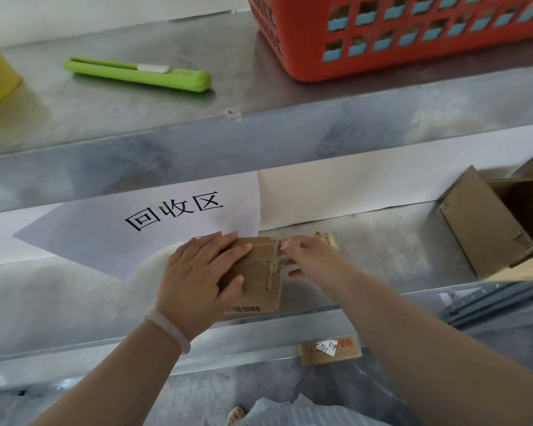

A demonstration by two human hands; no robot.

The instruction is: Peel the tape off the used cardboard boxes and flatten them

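Pins the taped cardboard box (260, 272) at the near edge of the shelf (382, 256) with the left grip (194, 272) curled over its top, bracing it against the right grip (308, 256), pinched on the tape (273, 265) at its right edge for peeling.

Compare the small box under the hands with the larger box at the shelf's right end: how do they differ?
The small box is closed and crossed with tape; the larger box stands open. The left hand grips the small box while the right hand pinches its tape; nothing touches the larger box. The small box lies flat; the larger box sits tilted. Both are brown cardboard, unflattened.
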